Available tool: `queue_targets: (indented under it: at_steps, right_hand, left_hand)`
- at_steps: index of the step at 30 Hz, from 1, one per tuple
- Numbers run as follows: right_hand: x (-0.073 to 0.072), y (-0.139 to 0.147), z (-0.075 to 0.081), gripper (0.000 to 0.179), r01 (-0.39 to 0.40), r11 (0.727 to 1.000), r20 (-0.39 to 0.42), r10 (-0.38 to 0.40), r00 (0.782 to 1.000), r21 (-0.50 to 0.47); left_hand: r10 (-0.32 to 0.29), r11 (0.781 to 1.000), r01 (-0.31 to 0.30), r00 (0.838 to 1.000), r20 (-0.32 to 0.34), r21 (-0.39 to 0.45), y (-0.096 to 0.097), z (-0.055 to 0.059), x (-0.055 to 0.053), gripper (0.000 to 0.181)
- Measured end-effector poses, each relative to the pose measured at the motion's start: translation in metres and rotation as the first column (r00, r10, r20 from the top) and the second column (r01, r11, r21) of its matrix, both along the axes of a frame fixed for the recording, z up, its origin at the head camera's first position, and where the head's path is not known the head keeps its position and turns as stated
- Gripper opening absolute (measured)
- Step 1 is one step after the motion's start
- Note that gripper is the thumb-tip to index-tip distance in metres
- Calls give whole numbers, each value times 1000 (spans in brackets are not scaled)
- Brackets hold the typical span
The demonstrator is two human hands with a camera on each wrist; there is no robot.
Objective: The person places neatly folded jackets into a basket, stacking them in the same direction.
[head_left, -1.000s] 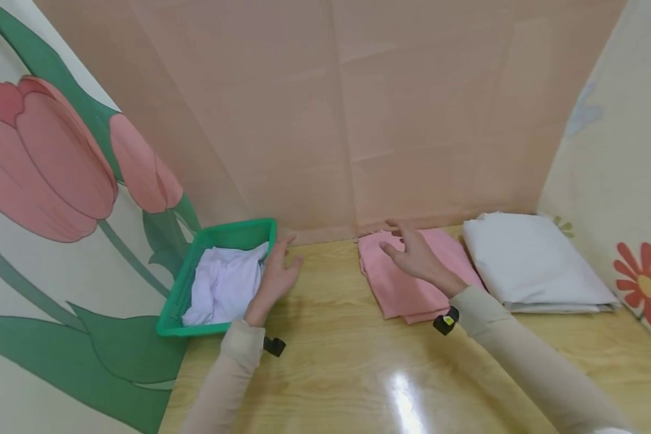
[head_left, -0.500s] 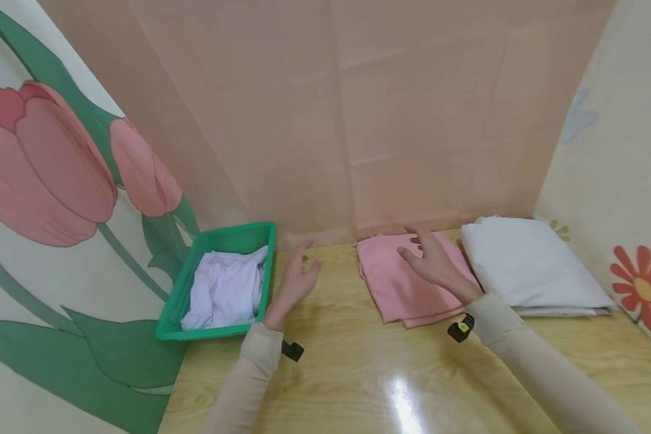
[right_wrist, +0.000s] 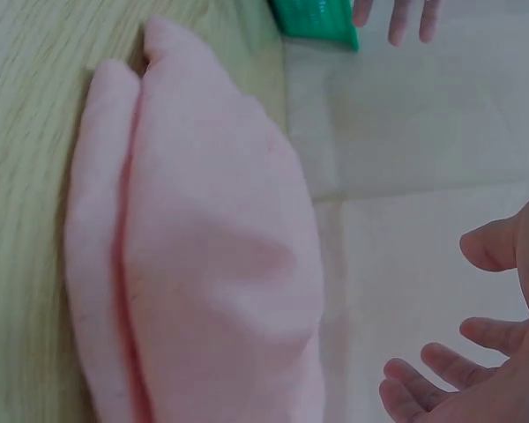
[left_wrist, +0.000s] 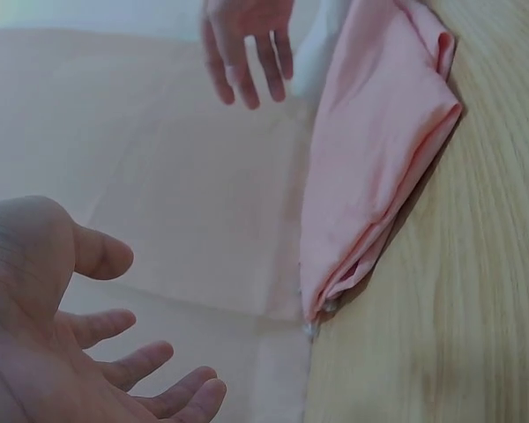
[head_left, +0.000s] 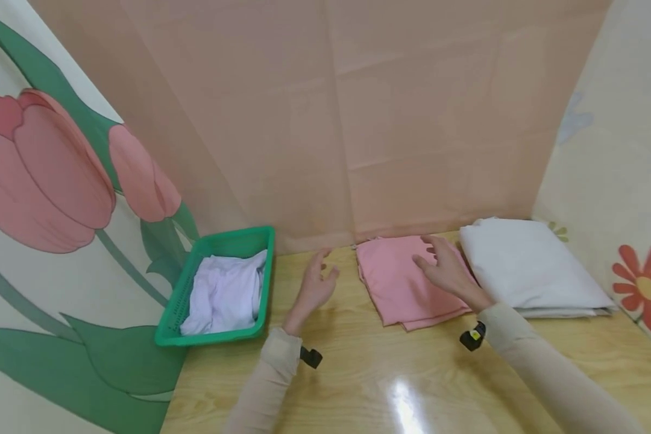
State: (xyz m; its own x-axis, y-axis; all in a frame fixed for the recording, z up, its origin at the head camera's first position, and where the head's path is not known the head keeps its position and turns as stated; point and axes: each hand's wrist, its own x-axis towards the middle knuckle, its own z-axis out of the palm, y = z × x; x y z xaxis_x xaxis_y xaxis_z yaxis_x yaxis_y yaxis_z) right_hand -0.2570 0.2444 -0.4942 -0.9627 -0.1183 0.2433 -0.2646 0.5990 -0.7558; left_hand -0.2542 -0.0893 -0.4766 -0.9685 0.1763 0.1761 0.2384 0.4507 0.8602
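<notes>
Over the wooden table, my left hand hovers with loosely spread fingers, between the green basket and the folded pink cloth. Nothing is in its grasp, as the left wrist view of this hand also shows. My right hand is above the right part of the pink cloth, fingers apart and relaxed, holding nothing. In the right wrist view the cloth lies folded in layers beside that hand. Inside the basket rests a crumpled pale lilac cloth.
A folded white cloth lies right of the pink one, near the right wall with its painted flowers. A beige-pink sheet hangs behind the wooden table. A tulip-painted wall borders the left side.
My left hand has moved right, away from the basket's rim. My right hand has shifted slightly right and down over the pink cloth. The cloths and basket stay in place.
</notes>
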Motion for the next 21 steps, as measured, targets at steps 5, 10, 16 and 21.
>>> queue_targets:
  at_steps: [5, 10, 16, 21]
  right_hand:
    - [2, 9, -7, 66, 39, 999, 21, -39, 999, 35]
    - [0, 15, -16, 65, 48, 998, 33, -50, 998, 50]
    - [2, 22, -32, 70, 87, 993, 48, -91, 995, 82]
    - [1, 27, -45, 75, 103, 990, 49, -109, 993, 97]
  left_hand:
    - [-11, 999, 10, 999, 31, 32, 10, -9, 0, 56]
    - [2, 998, -6, 998, 70, 65, 18, -17, 0, 54]
    - [15, 994, -28, 993, 117, 110, 33, -36, 2, 54]
    - [16, 991, -34, 990, 141, 127, 47, -50, 3, 54]
